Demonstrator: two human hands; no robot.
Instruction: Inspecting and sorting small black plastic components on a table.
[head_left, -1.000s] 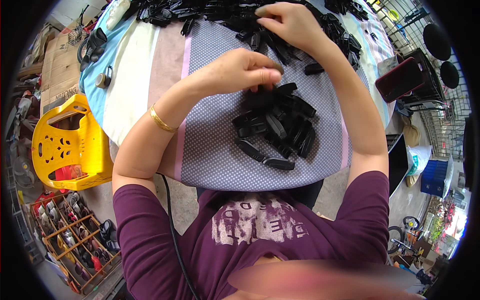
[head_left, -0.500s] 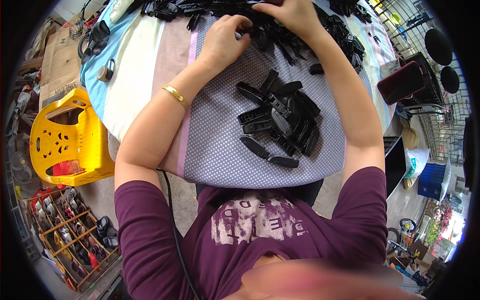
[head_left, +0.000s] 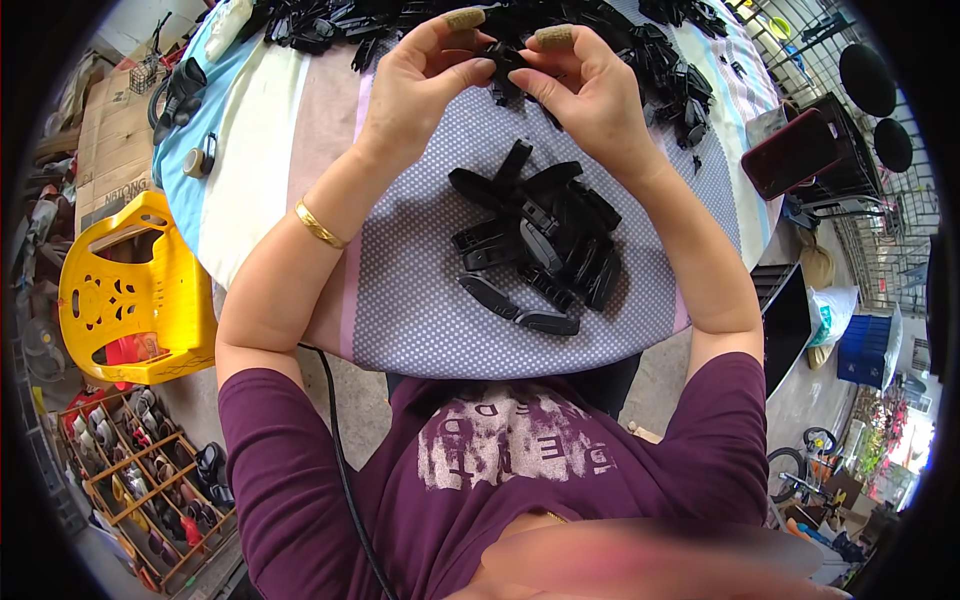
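At the far side of the table my left hand (head_left: pixel 425 85) and my right hand (head_left: pixel 592 95) face each other. Between their fingertips is a small black plastic part (head_left: pixel 503 66), pinched from both sides; its details blend with the black pieces behind it. Tan covers wrap a fingertip on each hand. Nearer to me, a loose pile of curved black plastic pieces (head_left: pixel 540 232) lies on the dotted grey cloth (head_left: pixel 410 300). Beyond my hands spreads a larger heap of black parts (head_left: pixel 670 75), partly hidden by my fingers.
On the table's left lie a roll of tape (head_left: pixel 198 162) and dark sandals (head_left: pixel 182 90). A yellow plastic chair (head_left: pixel 175 310) stands left of the table. A dark red phone (head_left: pixel 790 165) is at the right edge. A black cable (head_left: pixel 340 440) hangs along my left side.
Both hands have drawn back from the far heap toward me and come together, with a black plastic part now held between them. The view has shifted slightly.
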